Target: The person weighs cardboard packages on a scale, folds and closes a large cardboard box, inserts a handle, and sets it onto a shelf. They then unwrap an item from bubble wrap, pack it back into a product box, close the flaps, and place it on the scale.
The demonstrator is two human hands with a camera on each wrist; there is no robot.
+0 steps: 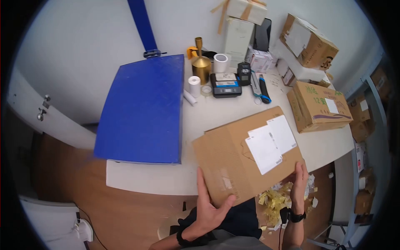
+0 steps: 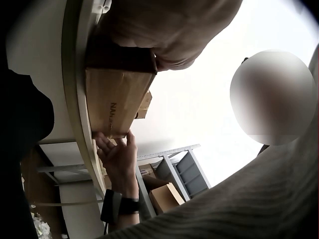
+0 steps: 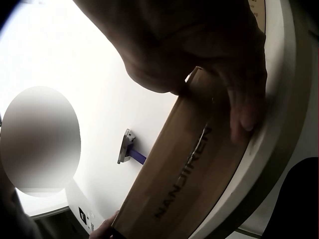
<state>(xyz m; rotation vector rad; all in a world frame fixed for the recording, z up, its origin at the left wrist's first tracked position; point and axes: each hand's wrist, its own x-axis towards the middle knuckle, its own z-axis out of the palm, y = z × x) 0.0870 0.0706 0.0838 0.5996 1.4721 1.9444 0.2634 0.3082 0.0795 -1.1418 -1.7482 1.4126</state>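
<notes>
A flat brown cardboard box with white labels is held tilted over the table's front edge. My left hand grips its near left corner, thumb on the top face. At the near right corner my right hand holds it, with the thumb at the edge. The left wrist view has the box between my left hand and my right hand. Printed letters show on the side of the box in the right wrist view, under my right hand.
A blue board covers the left of the white table. Behind the box stand a scale, tape rolls, a brass object and cutters. Another carton lies at the right; crumpled paper is on the floor.
</notes>
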